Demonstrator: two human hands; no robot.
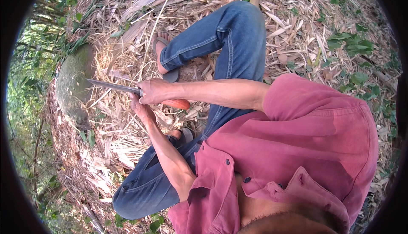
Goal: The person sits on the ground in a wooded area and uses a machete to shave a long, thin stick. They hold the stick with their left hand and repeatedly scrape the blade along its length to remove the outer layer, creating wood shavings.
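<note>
A knife point(112, 85) with a long, narrow grey blade points left, its tip over the edge of a large mossy stone point(72, 85). My right hand point(154, 90) is closed around the knife near the base of the blade. An orange-red piece point(177, 103), in line with the blade, shows past that hand and looks like the knife's handle. Just below, my left hand point(143, 110) is bent up against the knife at the blade's base, fingers closed there and partly hidden. Both hands are close together in front of the bent legs.
My legs in blue jeans point(240, 34) are bent on either side, with a sandalled foot point(162, 49) beyond the right hand. Dry leaf litter and straw point(123, 145) cover the ground. A weathered plank-like piece of wood point(148, 0) lies at the far side; green plants point(25, 89) grow at left.
</note>
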